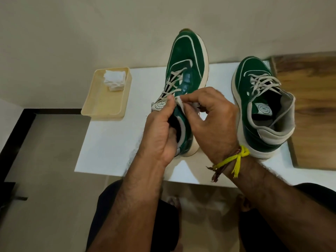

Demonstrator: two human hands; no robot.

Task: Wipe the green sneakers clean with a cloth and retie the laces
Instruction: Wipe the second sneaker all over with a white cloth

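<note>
On the white table (112,142) I see one sneaker (187,57) tilted up, my left hand (160,131) curled round its collar, thumb on the tongue. My right hand (211,120) pinches a lace end (179,100) beside it. Second sneaker (261,106) stands apart, right. Cloth (114,80) lies in the tray (103,106), left.

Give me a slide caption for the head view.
Both hands work a lace on the left green sneaker; cloth waits in tray.
</note>
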